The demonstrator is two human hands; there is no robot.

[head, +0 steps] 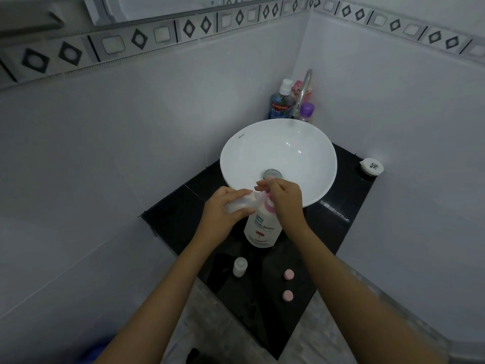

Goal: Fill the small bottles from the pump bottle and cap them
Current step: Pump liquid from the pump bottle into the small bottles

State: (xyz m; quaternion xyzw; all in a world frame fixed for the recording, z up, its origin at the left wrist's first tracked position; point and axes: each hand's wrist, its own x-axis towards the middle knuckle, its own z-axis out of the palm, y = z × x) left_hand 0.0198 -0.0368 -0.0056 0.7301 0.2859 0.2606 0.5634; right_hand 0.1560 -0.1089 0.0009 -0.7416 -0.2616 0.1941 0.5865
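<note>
Left hand (223,206) grips a tilted small bottle (240,202) at the pump bottle (262,227); right hand (283,198) presses the pump, fingers curled.

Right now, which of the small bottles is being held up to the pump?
The clear one tilted in the left hand at the pump bottle; the other small bottle stands untouched on the counter.

Dim, cool, bluish cast overall; light soft and diffuse, source not visible. Small specular glints inside white ceramic basin (278,158); faint sheen and reflections on glossy black stone counter (262,292). Shadows weak, soft-edged. Strong wide-angle distortion: patterned grey tile border (162,35) bows, walls curve toward frame edges. Corners soft, lower left smeared with blue blur. Clear small bottle (240,203) slightly motion-blurred; fine detail muddy, compression-soft
</note>
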